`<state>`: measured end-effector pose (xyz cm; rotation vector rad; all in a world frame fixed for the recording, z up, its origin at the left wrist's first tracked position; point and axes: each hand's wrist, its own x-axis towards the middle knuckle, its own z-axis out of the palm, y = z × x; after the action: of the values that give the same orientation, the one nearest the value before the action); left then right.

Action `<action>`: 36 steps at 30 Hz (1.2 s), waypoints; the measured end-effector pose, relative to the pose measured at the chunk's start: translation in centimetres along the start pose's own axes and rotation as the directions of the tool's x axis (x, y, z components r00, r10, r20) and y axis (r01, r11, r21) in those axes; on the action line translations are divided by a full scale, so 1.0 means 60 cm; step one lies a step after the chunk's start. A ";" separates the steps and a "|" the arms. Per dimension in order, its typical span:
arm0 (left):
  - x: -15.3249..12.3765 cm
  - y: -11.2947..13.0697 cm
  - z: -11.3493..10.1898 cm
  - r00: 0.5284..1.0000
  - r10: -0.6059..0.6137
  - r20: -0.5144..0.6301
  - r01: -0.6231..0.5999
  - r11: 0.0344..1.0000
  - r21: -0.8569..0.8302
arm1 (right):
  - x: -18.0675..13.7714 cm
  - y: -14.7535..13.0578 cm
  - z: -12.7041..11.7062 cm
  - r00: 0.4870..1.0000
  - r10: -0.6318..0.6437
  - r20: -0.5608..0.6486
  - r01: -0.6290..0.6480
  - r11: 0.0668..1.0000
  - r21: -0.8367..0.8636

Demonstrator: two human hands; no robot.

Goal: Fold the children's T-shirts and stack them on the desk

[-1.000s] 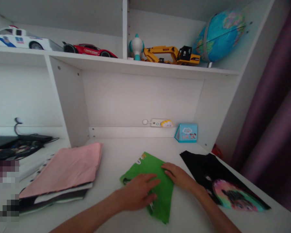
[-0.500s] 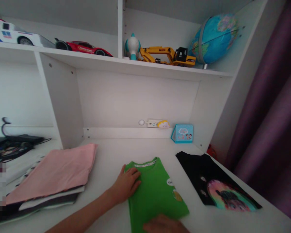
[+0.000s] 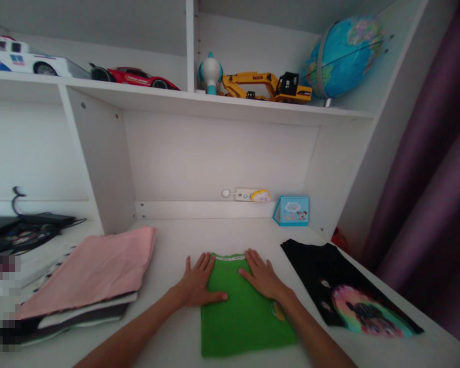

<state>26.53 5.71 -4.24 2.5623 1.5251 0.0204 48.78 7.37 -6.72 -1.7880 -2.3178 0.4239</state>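
A folded green T-shirt [image 3: 241,319] lies flat on the white desk [image 3: 176,245], collar away from me. My left hand [image 3: 198,283] rests flat on its upper left corner, fingers spread and open. Pressed flat on the upper right part of the shirt, my right hand [image 3: 261,276] also has its fingers stretched out. Neither hand grips the cloth.
A stack of folded clothes topped by a pink garment [image 3: 92,271] lies to the left. A black T-shirt with a colourful print [image 3: 348,296] lies to the right. A small blue calendar [image 3: 293,210] stands at the back. Toy cars, an excavator and a globe [image 3: 341,56] sit on the shelf above.
The green shirt has been turned and laid straight, collar to the back. My right hand came up from the shirt's lower edge to its top. Both hands now lie flat near the collar.
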 end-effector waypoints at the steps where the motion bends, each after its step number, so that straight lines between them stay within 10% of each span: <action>1: -0.009 0.003 -0.004 1.000 0.006 -0.001 -0.006 1.000 -0.011 | -0.014 -0.006 -0.006 1.000 -0.004 -0.020 0.004 1.000 -0.002; 12: -0.115 0.029 0.030 0.959 0.215 0.182 -0.184 0.967 -0.175 | -0.153 -0.036 0.023 0.976 -0.176 0.126 0.169 0.984 0.063; 19: -0.107 0.003 0.023 0.991 -0.128 -0.042 0.096 0.889 -0.448 | -0.124 0.008 0.011 0.957 0.179 -0.227 -0.184 0.983 0.000; 27: -0.044 0.004 0.040 0.943 -0.272 0.192 0.254 0.214 -0.943 | -0.075 0.041 0.016 0.956 0.265 -0.126 -0.186 0.877 0.442; 36: 0.027 0.138 -0.032 0.993 -0.038 0.112 0.111 -0.030 -0.993 | -0.104 0.157 -0.084 0.895 0.226 -0.384 0.023 0.837 0.546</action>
<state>34.38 3.51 -1.29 1.1488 0.8832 0.7704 60.56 4.11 -4.93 -1.5288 -1.5900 0.5575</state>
